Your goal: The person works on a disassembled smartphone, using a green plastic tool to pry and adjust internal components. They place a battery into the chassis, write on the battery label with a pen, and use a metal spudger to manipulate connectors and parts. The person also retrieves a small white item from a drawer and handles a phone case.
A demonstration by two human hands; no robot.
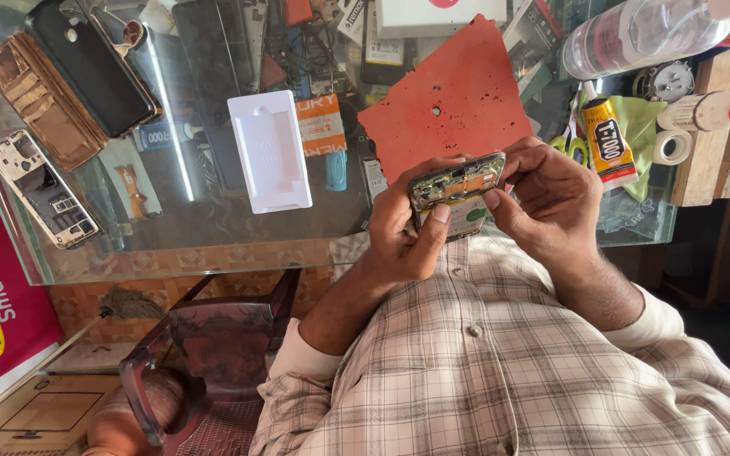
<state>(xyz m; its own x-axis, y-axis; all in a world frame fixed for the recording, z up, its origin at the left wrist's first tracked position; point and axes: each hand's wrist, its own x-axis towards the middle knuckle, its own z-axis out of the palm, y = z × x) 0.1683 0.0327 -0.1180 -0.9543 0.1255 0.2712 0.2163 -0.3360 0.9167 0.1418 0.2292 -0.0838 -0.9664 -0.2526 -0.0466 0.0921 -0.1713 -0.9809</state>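
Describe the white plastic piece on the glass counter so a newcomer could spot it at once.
Start at the glass counter and find the red mat above the hands. Left of that mat lies the white plastic tray, flat and apart from both hands. It is the only plain white moulded rectangle there, with a recessed phone-shaped outline.

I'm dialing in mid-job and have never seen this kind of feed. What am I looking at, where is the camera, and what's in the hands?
There is no machine here: one camera on a person's head looks down at their two bare hands. The left hand and right hand together hold an opened phone, its circuit board exposed. Beyond them is a glass counter bearing a red mat, a white plastic tray, a yellow glue tube, a tape roll and a bare phone frame.
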